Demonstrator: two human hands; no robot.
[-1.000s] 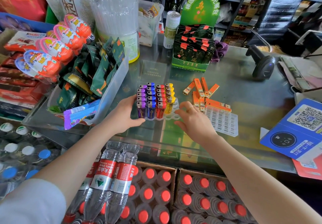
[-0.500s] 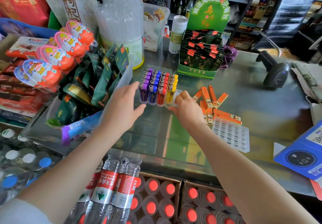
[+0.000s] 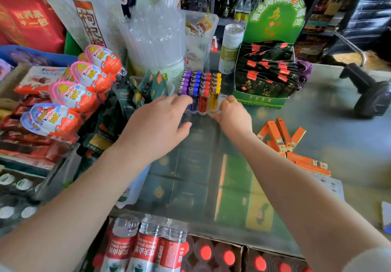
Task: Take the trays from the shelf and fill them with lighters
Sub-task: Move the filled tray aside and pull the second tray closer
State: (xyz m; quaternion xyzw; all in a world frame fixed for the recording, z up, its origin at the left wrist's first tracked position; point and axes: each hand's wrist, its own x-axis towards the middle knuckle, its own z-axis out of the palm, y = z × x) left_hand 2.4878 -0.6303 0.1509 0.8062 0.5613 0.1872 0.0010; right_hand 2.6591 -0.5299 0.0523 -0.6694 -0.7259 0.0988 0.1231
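Note:
A clear plastic tray (image 3: 203,113) holds rows of purple, blue, red and yellow lighters (image 3: 201,87) and stands far back on the glass counter, between the straw jar and the green box. My left hand (image 3: 156,123) lies against the tray's left front side, fingers fairly straight and thumb spread. My right hand (image 3: 232,113) has curled fingers that pinch the tray's right front corner. Several loose orange lighters (image 3: 281,136) lie to the right. Beside them lies a second, empty white tray (image 3: 330,185), partly hidden by my right forearm.
A jar of clear straws (image 3: 156,45) and snack packs crowd the left. A green display box (image 3: 264,75) stands just right of the tray, with a can (image 3: 230,47) behind it. A barcode scanner (image 3: 372,94) sits far right. Water bottles (image 3: 146,248) stand below the counter.
Both hands have slid the filled tray away from me across the counter, from near the front edge to the gap between the straw jar and the green box.

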